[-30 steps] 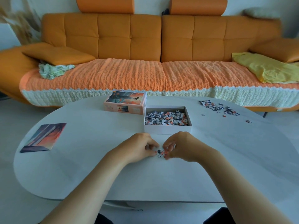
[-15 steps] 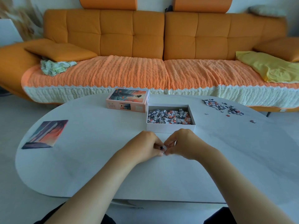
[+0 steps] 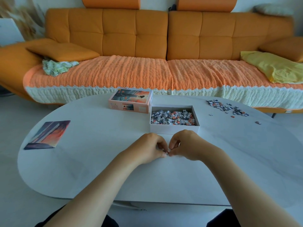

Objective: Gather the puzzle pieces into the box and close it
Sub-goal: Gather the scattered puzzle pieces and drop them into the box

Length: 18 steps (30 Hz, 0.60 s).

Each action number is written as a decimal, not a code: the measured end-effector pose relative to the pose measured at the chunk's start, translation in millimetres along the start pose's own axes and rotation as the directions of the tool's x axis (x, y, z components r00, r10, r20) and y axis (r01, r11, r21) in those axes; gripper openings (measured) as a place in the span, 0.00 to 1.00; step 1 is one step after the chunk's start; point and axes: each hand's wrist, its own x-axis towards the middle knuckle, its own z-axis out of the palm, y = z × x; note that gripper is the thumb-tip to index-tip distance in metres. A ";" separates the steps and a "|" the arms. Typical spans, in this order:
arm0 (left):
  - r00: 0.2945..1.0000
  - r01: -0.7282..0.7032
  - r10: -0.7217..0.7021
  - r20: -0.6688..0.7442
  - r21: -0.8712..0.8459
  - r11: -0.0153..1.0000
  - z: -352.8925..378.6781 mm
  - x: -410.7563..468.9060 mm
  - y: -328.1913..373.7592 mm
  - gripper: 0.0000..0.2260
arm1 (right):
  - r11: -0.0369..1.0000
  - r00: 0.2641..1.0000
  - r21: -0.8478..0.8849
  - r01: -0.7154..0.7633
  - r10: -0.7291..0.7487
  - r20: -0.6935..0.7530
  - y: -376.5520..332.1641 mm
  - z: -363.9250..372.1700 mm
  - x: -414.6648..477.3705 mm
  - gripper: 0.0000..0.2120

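**Both hands pinch the last near pieces, just in front of the open box**

A small cluster of puzzle pieces [image 3: 166, 151] lies on the white tabletop [image 3: 91, 161], caught between the fingertips of both hands. The left hand [image 3: 148, 149] and right hand [image 3: 186, 145] meet thumb to thumb over it. Each grip is closed down to a pinch on the cluster; how many pieces each holds is too small to tell.

The open box [image 3: 174, 128] sits directly beyond the hands, away from the person and slightly to the right, its near wall just past the knuckles. Its long side runs left to right across the view. It is already partly filled with pieces. The right hand looks slightly nearer to it, so a short lift forward over the near wall would likely drop the cluster in.

The lid [image 3: 131, 102], printed with a sunset picture, lies just left of and behind the box, touching or nearly touching its corner. A second scatter of loose pieces [image 3: 227, 108] lies well apart, far right on the tabletop, on the right hand's side. A picture card [image 3: 47, 135] lies far left. An orange sofa [image 3: 147, 46] stands behind.
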 end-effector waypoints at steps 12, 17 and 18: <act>0.999 0.029 -0.028 -0.028 0.016 0.999 2.2 2.5 2.7 0.05 | 0.999 1.000 -0.037 0.015 -0.014 0.009 -10.8 -1.0 -1.5 0.03; 1.000 0.012 -0.012 0.001 0.029 1.000 1.7 2.1 3.0 0.05 | 0.997 0.999 -0.071 0.007 -0.004 0.036 -12.7 -1.7 0.0 0.05; 1.000 0.000 0.000 0.001 0.038 0.999 1.6 2.3 3.1 0.05 | 0.997 0.999 -0.074 0.009 -0.007 0.037 -12.7 -2.2 0.4 0.05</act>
